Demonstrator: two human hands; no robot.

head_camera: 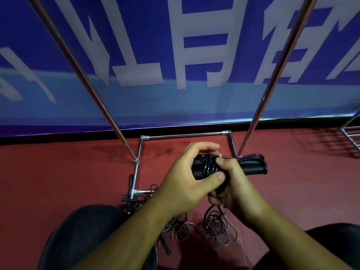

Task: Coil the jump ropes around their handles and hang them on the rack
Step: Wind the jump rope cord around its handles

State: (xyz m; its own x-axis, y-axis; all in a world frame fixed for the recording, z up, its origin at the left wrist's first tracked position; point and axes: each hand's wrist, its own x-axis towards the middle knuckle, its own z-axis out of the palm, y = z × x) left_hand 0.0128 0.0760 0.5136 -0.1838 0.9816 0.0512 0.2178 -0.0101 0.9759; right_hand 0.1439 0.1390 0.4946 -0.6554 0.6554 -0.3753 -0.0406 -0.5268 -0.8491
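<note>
- Your left hand (pixel 187 178) holds the black jump rope bundle (pixel 206 166), which is black handles lying side by side with shiny black cord wound round them.
- Your left fingers curl over the top of the bundle, and your left thumb presses on the front of the wound cord.
- Your right hand (pixel 231 188) holds the same bundle just beside your left hand. Its thumb and first finger pinch the middle of the bundle.
- The other right fingers are curled under it. You cannot tell what they hold.
- The black ends of the handles (pixel 253 168) stick out to the right, past your right hand.
- You hold the bundle up in the air, over the red floor (pixel 58 172) and in front of the shiny metal rack (pixel 185 135).
- The rack has two long silver poles going up, one on each side of your hands. Its low frame sits on the floor.
- A messy pile of loose thin ropes (pixel 216 227) lies on the floor under your hands, between your knees in dark trousers (pixel 81 230).
- More black rope handles (pixel 130 180) lie by the left corner of the rack frame.
- Behind the rack hangs a big blue banner with white letters (pixel 155 36).
</note>
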